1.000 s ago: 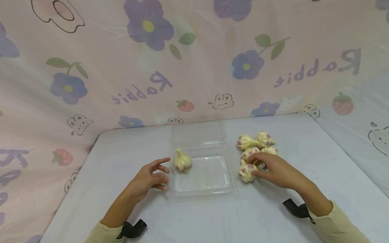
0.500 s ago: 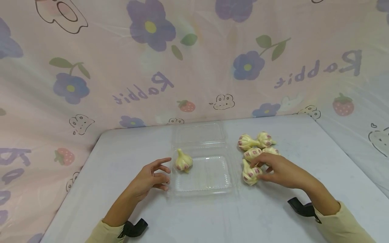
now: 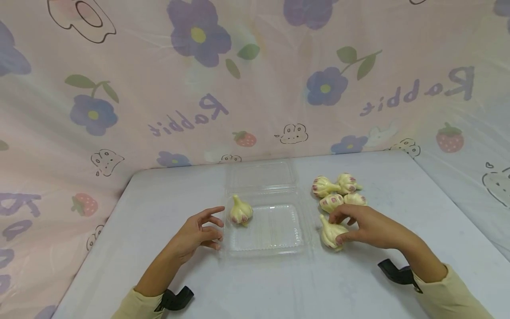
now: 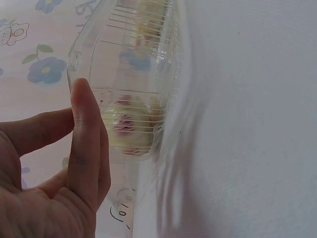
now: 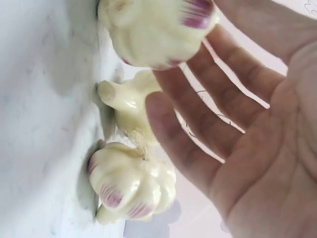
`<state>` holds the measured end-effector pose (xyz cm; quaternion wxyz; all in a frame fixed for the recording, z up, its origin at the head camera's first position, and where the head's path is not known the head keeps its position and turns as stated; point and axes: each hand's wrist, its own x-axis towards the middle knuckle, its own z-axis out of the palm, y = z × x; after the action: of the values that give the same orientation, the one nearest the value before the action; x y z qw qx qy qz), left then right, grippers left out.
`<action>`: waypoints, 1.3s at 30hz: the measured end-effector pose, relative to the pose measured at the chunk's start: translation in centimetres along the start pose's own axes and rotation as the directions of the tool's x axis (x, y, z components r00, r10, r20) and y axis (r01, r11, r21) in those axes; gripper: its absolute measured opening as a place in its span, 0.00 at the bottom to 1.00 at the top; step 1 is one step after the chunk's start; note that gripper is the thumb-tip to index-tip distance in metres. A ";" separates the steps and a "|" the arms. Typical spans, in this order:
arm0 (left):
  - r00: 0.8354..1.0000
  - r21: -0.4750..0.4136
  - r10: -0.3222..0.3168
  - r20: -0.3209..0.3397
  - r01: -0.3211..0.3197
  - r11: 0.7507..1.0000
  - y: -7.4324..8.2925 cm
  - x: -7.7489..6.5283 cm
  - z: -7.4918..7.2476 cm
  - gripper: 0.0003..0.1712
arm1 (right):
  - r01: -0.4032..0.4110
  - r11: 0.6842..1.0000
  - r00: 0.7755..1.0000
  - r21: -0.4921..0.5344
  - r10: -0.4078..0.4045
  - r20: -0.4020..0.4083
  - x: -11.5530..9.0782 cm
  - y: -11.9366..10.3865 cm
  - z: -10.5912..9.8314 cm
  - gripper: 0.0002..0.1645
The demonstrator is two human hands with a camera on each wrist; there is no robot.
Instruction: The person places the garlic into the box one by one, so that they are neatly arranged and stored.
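My right hand has thumb and fingers on opposite sides of a pale garlic bulb, its stem pointing away from me. In the right wrist view, this purple-streaked bulb lies between the thumb and the fingers. A clear plastic clamshell box stands to the left with its lid folded back. Inside its left part sits another garlic bulb, stem up. My left hand hovers by the box's left edge, fingers relaxed and holding nothing; in the left wrist view a fingertip overlaps the clear rim.
Several more garlic bulbs cluster behind my right hand, right of the box. The white table ends at a printed cloth backdrop. Black curved pieces sit at both wrists.
The garlic bulb at my right hand has turned and shifted slightly right and toward me, away from the cluster. My right hand shifts slightly right with it. My left hand stays put.
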<state>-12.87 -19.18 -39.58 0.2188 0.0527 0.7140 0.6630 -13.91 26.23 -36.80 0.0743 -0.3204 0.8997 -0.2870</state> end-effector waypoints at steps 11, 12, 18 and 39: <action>1.000 0.009 -0.001 -0.008 0.001 1.000 -0.1 0.1 0.1 0.43 | 0.008 0.998 1.000 -0.059 -0.006 0.021 -0.2 0.6 0.0 0.25; 1.000 0.009 0.001 -0.006 -0.001 1.000 -0.1 0.1 0.1 0.43 | 0.012 0.998 1.000 -0.060 -0.010 0.020 -0.3 0.6 0.0 0.25; 1.000 0.009 -0.003 -0.011 0.004 1.000 -0.1 0.0 0.1 0.42 | 0.013 1.000 0.999 -0.023 -0.012 0.041 -0.2 0.8 0.3 0.27; 1.000 0.007 0.003 -0.004 -0.003 1.000 -0.1 0.0 0.0 0.42 | 0.001 1.000 0.998 -0.019 0.001 0.058 0.3 0.5 1.9 0.38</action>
<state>-12.87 -19.14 -39.65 0.2160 0.0531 0.7167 0.6610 -13.83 25.48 -38.64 0.0971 -0.3292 0.8999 -0.2690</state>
